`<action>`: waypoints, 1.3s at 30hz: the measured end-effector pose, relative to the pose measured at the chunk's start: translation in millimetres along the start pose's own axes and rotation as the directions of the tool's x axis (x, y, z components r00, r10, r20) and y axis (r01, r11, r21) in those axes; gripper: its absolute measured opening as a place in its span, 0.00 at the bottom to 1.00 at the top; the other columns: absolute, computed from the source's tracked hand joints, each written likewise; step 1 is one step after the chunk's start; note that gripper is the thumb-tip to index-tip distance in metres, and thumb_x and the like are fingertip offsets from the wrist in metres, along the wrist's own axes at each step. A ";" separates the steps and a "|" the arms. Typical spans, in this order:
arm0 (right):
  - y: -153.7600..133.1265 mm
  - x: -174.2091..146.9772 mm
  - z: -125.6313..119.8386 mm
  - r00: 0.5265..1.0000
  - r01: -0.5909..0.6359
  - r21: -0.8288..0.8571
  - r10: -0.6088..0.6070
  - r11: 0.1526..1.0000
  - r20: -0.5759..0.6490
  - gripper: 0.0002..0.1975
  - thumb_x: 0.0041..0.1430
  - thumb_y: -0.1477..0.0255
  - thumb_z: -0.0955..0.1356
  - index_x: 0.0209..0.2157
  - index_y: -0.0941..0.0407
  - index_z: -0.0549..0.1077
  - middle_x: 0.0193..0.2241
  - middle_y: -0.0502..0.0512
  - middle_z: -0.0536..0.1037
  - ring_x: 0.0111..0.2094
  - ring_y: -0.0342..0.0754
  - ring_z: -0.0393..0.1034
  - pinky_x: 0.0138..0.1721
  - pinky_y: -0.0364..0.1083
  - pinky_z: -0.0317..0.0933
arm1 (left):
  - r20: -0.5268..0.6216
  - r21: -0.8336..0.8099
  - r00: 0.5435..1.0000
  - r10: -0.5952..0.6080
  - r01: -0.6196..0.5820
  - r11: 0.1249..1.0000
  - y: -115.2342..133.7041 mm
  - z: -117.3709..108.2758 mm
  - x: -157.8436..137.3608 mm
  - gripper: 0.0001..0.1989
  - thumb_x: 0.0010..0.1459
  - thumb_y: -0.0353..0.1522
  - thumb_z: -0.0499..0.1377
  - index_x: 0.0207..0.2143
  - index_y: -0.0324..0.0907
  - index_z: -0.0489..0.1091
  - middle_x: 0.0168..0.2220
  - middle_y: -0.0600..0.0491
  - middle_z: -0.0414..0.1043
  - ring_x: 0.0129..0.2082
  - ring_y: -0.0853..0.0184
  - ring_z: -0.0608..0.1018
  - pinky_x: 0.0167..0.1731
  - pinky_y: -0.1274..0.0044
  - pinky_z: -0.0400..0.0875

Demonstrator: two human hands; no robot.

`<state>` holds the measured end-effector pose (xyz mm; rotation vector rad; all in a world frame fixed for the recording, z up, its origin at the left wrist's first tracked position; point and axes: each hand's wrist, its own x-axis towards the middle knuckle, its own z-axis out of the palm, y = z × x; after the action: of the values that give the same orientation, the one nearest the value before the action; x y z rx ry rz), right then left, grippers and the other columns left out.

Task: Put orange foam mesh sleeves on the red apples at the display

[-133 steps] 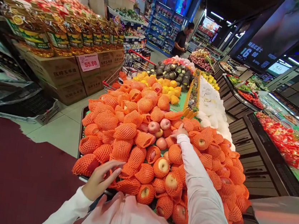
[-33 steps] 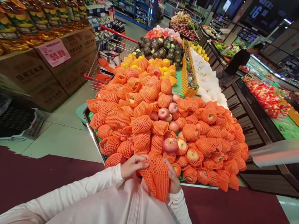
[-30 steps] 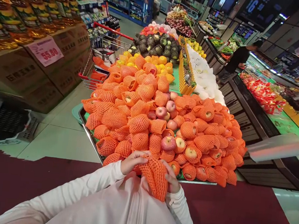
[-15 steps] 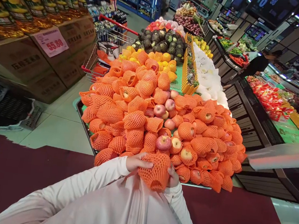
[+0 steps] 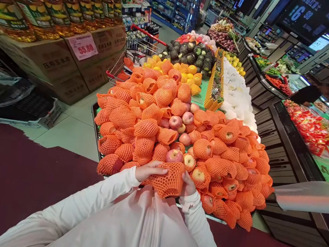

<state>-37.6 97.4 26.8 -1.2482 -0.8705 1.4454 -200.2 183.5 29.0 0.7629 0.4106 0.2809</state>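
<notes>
Close to my body, an orange foam fruit net (image 5: 167,180) is held between both hands, above the front edge of the fruit display. My left hand (image 5: 149,171) grips its left side, thumb and fingers closed on it. On its right side my right hand (image 5: 188,184) is closed too, with some fingers hidden behind. What the net contains, if anything, is hidden. Just beyond lie a bare red apple (image 5: 174,155) and a yellowish apple (image 5: 189,161), among many netted apples (image 5: 227,168) heaped on the stand.
Behind the apples are dark netted fruits (image 5: 187,54) and a yellow divider (image 5: 216,82). A shopping cart (image 5: 149,38) stands at the far left of the stand. Cartons (image 5: 53,59) with oil bottles rise at left. A roll of plastic bags (image 5: 307,197) juts in from the right.
The view has turned slightly, so the shelves and oil bottles sit farther right. My hands still hold the foam net, which is now tilted a little differently.
</notes>
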 end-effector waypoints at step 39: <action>32.5 77.6 -54.8 0.872 -0.018 -0.719 -0.341 0.695 -0.352 0.19 0.59 0.61 0.61 0.41 0.55 0.77 0.40 0.60 0.81 0.43 0.54 0.72 0.48 0.50 0.62 | -0.430 0.903 0.739 0.519 0.346 0.255 -33.8 -33.1 76.2 0.19 0.59 0.27 0.52 0.53 0.41 0.69 0.37 0.45 0.79 0.37 0.56 0.80 0.41 0.69 0.70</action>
<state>10.7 159.8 -35.3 -1.9259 -1.2109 0.5795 -144.6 209.9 -36.2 2.0103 1.3575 0.4219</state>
